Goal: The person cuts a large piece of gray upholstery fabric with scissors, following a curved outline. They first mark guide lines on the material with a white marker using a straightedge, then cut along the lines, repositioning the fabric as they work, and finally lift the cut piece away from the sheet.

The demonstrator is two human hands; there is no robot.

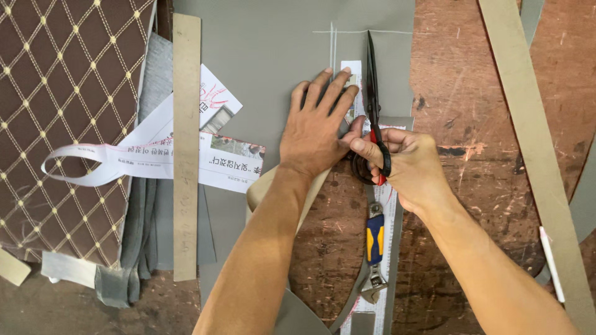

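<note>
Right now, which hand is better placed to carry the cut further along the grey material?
Right hand: its grip is through the scissors handles. The left hand lies flat on the grey material, pinning it.

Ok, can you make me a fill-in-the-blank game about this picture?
1. The right hand holds black ____ with a red grip.
2. The left hand presses flat on the ____ fabric.
3. The wrench below the hands has a blue and ____ handle.

Missing words: scissors, grey, yellow
</note>
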